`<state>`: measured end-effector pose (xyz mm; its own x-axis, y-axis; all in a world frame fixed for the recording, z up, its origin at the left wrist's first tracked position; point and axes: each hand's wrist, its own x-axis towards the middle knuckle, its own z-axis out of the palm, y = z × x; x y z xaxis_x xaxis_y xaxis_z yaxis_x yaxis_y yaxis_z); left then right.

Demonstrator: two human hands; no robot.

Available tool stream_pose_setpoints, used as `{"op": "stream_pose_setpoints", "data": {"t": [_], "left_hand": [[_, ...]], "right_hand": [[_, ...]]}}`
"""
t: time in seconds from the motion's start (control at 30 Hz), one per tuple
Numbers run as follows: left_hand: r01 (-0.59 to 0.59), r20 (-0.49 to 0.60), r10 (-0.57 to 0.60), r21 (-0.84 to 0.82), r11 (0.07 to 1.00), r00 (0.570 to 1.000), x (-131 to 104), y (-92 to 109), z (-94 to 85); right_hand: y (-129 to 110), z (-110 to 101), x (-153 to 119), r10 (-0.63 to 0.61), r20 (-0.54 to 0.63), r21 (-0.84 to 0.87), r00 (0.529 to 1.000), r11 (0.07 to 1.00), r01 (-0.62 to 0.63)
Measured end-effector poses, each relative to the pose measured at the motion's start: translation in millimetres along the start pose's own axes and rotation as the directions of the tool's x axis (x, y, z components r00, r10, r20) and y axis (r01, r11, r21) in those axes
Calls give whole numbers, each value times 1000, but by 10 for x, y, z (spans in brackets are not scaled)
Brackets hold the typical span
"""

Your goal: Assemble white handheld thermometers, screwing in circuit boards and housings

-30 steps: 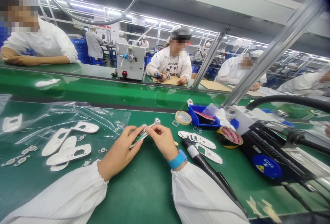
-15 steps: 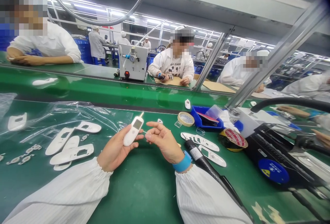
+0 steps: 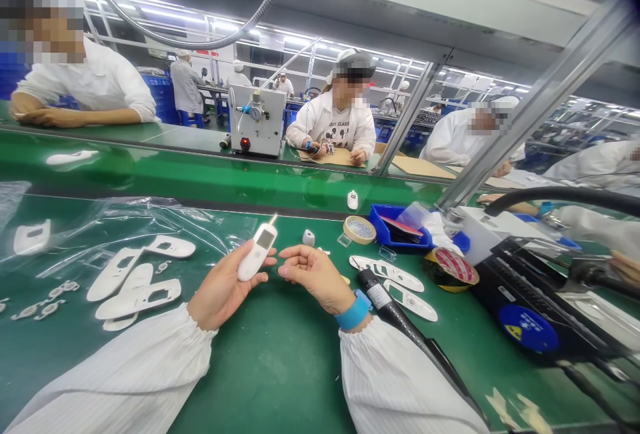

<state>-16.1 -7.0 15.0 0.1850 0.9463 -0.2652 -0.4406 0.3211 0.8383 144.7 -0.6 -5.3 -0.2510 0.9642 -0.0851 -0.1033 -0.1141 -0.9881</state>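
Observation:
In my left hand (image 3: 227, 287) lies a white handheld device (image 3: 257, 254) with a small grey screen, one round button and a thin brass-coloured tip pointing up and away. My thumb and fingers wrap its sides. Just to the right, apart from the device, is my right hand (image 3: 315, 277), wearing a blue wristband (image 3: 354, 312). Its thumb and forefinger are pinched together; whatever is between them is too small to make out. Beyond that hand stands a small white cap (image 3: 309, 238). White shell halves (image 3: 139, 299) lie in a loose pile left of my left hand.
Small white clips (image 3: 50, 309) and a clear plastic bag (image 3: 200, 221) are on the left. A black electric screwdriver (image 3: 387, 301), shell pieces (image 3: 410, 301), tape rolls (image 3: 360, 229), a blue bin (image 3: 400, 237) and a black machine (image 3: 530, 307) occupy the right. A green conveyor (image 3: 200, 184) runs behind.
My right hand has dipped and curled slightly, and the thin strand at its fingertips no longer shows. The white cap is more visible. Pieces on the conveyor have shifted left. A co-worker's arm at right moved.

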Motion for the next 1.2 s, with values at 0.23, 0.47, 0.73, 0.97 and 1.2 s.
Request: {"op": "stream_pose_setpoints", "data": {"t": [0.23,0.47,0.73,0.97,1.2], "left_hand": [[31,-34,-33,-57,998,999,18,-14,-24],[60,11,-59,-57,997,998,15,-28,-6],[55,19,-54,-49,997,998,0,-27,-6],[103,38,-102,-42,994,994,-7,-37,7],[164,117,-156,-60,985,981,-30,-82,25]], "right_hand": [[-54,4,-20,-63,-24,-46,998,997,62],[-77,26,-43,-70,73,20,995,997,69],[-41,45,-33,-283,-57,-299,957,920,254],[-41,40,-22,-292,-87,-229,952,936,266],[5,104,11,-276,-129,-61,952,961,270]]}}
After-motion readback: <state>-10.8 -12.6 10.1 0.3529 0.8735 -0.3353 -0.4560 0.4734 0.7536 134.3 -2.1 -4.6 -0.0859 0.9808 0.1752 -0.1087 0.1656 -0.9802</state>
